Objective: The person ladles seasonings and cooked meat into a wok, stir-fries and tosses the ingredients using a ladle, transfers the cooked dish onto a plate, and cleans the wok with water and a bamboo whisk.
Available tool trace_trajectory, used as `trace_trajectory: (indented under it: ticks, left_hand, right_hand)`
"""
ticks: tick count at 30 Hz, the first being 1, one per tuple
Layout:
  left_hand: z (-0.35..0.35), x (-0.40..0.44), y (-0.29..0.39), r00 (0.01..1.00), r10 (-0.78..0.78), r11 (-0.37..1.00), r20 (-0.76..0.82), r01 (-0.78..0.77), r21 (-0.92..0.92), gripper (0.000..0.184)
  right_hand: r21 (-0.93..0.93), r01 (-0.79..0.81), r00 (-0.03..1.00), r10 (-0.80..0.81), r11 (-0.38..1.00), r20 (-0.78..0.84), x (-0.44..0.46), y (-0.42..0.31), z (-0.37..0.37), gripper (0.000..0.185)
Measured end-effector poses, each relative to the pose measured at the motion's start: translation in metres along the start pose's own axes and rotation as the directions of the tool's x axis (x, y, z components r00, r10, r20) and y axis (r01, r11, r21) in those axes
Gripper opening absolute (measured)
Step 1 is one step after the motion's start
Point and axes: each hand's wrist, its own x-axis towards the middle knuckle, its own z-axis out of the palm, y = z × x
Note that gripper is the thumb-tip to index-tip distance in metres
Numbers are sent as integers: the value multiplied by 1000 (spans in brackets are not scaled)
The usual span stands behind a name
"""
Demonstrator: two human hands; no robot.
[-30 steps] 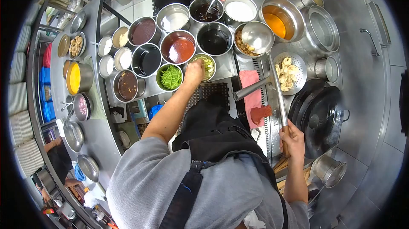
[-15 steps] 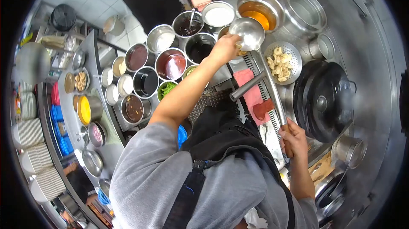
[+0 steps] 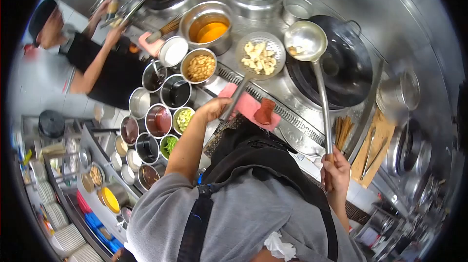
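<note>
The bent fingers of the left hand (image 3: pixel 214 109) were at the grey metal tube handle (image 3: pixel 238 94) of the round perforated steel strainer (image 3: pixel 281 58); whether they gripped, I could not tell. The right hand (image 3: pixel 336 170) was closed around the long steel ladle (image 3: pixel 321 89). The strainer, with pale lumpy pieces (image 3: pixel 261 58), was beside the round black wok (image 3: pixel 343 59). Level bowls, I judged, best prevented spilling.

Ladle (image 3: pixel 320 84) silver w/ brn grip (image 3: pixel 329 156); strainer (image 3: pixel 279 56) silver, dotted w/ holes, pale-yel pcs (image 3: pixel 259 57); wok (image 3: pixel 336 67) blk, 2 o'clock; cloth (image 3: pixel 249 107) pink; liquid (image 3: pixel 111 199) yel, 8 o'clock; apron (image 3: pixel 253 152) blk, shirt (image 3: pixel 239 213) gry
</note>
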Motion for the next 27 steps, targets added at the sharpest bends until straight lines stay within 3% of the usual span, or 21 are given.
trace_trajectory:
  ticks: [1,2,3,5,9,11,12,15,17,19,21,23,25,27]
  left_hand:
    - [20,-5,4,997,-44,992,-61,36,-124,27]
    - [17,5,2,999,9,983,51,1,-181,24]
    - [13,13,0,985,67,969,157,-27,-247,22]
    - [39,1,14,992,93,977,90,-73,-202,22]
    - [65,-36,10,981,190,963,-26,-191,-189,14]
    - [84,-67,4,970,208,960,-125,-227,-165,16]
    - [93,-83,-1,968,228,950,-100,-244,-197,19]
    - [120,-124,-20,954,272,921,-125,-296,-254,23]
    - [140,-147,-42,956,278,867,-99,-294,-403,21]
    - [161,-168,-67,944,306,822,-123,-327,-466,25]
    - [182,-193,-91,932,293,805,-215,-362,-470,29]
    - [193,-213,-126,917,283,805,-281,-387,-450,44]
    - [209,-233,-163,877,302,794,-373,-448,-411,49]
    - [227,-248,-208,851,270,761,-451,-475,-441,52]
  right_hand:
    - [-149,80,995,-88,986,-48,5,7,-12,58]
    - [-310,128,980,-168,942,-104,14,16,-26,53]
    - [-614,15,961,-180,789,-208,27,26,-47,51]
    - [-940,220,823,-567,260,36,48,24,-69,48]
    - [-949,271,767,-632,161,112,78,28,-110,49]
    - [-980,137,823,-566,144,32,81,33,-127,47]
    - [-979,122,831,-556,165,10,84,35,-134,50]
    - [-956,250,758,-645,156,93,95,46,-166,50]
    - [-943,323,712,-678,82,185,102,53,-193,51]
    - [-949,303,754,-631,89,181,98,46,-203,51]
    - [-968,250,795,-573,11,198,108,49,-225,53]
    - [-947,308,837,-499,89,225,110,43,-229,52]
    - [-943,332,838,-469,31,280,103,29,-220,48]
    - [-854,502,705,-507,-137,496,132,34,-253,42]
